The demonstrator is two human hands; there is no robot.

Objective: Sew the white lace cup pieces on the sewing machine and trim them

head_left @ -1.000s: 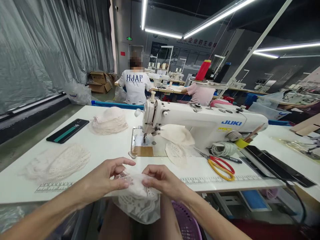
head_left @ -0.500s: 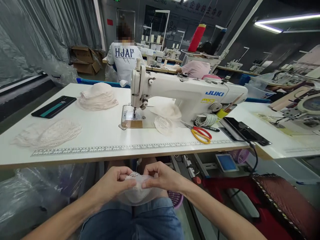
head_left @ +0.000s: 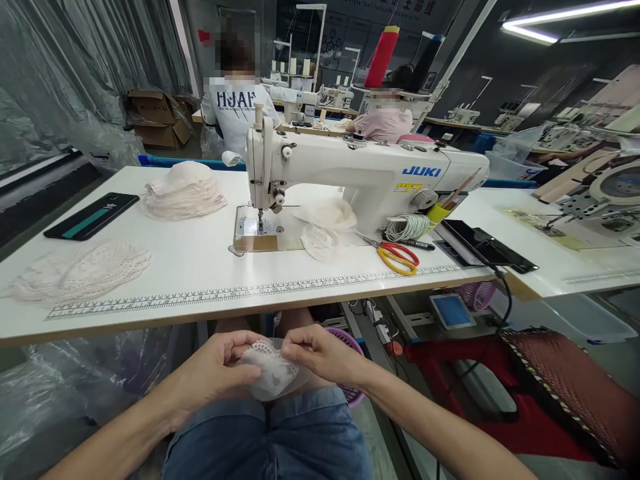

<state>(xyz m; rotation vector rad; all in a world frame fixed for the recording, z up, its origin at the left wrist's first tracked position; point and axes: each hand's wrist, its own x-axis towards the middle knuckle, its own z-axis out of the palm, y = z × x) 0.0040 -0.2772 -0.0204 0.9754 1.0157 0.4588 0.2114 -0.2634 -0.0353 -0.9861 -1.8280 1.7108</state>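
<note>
Below the sewing table [head_left: 200,267], left hand [head_left: 215,373] and right hand [head_left: 325,357] pinch a half-hidden lace piece [head_left: 270,373].

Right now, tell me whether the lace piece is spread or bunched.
Bunched: the lace piece sits gathered between left hand and right hand over the lap.

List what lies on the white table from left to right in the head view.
Lace pile → black phone → cup stack → sewing machine → scissors → black tablet.
</note>
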